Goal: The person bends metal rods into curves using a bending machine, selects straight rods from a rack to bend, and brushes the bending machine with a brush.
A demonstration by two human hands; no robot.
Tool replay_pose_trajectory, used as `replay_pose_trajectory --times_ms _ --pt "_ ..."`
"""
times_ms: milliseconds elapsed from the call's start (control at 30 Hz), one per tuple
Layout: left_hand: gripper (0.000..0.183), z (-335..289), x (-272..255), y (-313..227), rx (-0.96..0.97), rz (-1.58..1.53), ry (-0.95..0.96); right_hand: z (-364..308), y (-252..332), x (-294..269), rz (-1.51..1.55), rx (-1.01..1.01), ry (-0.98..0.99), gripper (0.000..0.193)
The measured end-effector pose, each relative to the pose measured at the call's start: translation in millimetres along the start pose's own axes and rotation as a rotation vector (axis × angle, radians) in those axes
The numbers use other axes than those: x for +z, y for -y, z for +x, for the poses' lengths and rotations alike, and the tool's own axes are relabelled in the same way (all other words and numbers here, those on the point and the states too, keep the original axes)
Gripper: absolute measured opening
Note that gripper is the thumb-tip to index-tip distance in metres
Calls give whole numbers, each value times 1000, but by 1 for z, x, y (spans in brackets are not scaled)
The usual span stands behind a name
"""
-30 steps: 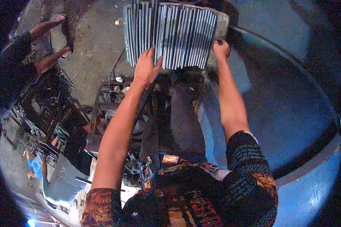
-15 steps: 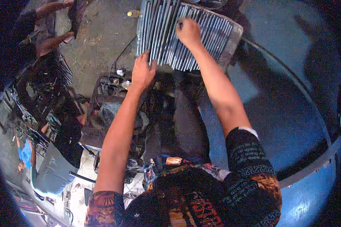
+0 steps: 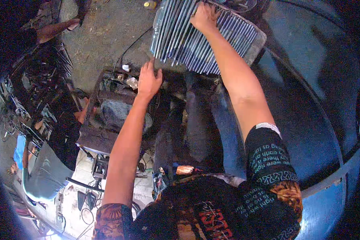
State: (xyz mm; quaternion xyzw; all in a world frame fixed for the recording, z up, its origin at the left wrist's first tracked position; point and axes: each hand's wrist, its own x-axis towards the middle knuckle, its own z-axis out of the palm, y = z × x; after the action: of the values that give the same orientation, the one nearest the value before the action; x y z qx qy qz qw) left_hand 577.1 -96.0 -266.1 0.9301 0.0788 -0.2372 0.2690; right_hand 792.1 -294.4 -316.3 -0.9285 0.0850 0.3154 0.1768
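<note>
Many thin grey metal rods (image 3: pixel 232 40) lie side by side in a slanting row on a worn, pale tray (image 3: pixel 261 39) at the far middle. Over the upper part of the row rests my right hand (image 3: pixel 205 18), its fingers spread on the rods; no rod shows in its grip. My left hand (image 3: pixel 150 82) is at the near left corner of the row, fingers stretched out. Its fingertips are close to the rod ends, and I cannot tell if they touch.
Left of my legs stands a dark metal frame (image 3: pixel 88 142) with a grey rounded part (image 3: pixel 118 114) inside. A blue curved surface (image 3: pixel 300 132) fills the right. A yellow cap-like piece (image 3: pixel 149 5) lies beyond. Another person's arm or leg (image 3: pixel 58 32) shows at far left; a grey-clothed person (image 3: pixel 48 172) is lower left.
My right hand has gone from curled to spread over the rods, a little farther up. My left hand has drawn back slightly from the rod ends. The whole view has shifted.
</note>
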Motion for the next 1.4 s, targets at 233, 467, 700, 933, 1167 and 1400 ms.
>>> replay_pose_trajectory --times_ms 233,467,700,933,1167,1400 --pt "54 -10 6 -3 -6 -8 -27 2 -1 7 14 22 86 71" --pt "53 -13 8 6 -45 -78 31 14 -15 20 90 -52 51 71" --pt "53 -16 19 20 -22 -67 8 31 -56 -24 169 10 -275 48" --pt "51 -12 16 10 -78 -62 47 36 -50 -62 222 31 -99 39" --pt "49 -8 16 1 -106 -95 83 47 -42 -51 72 -9 56 51" --pt "51 -9 21 13 -51 -91 43 64 -33 -17 -170 -106 125 64"
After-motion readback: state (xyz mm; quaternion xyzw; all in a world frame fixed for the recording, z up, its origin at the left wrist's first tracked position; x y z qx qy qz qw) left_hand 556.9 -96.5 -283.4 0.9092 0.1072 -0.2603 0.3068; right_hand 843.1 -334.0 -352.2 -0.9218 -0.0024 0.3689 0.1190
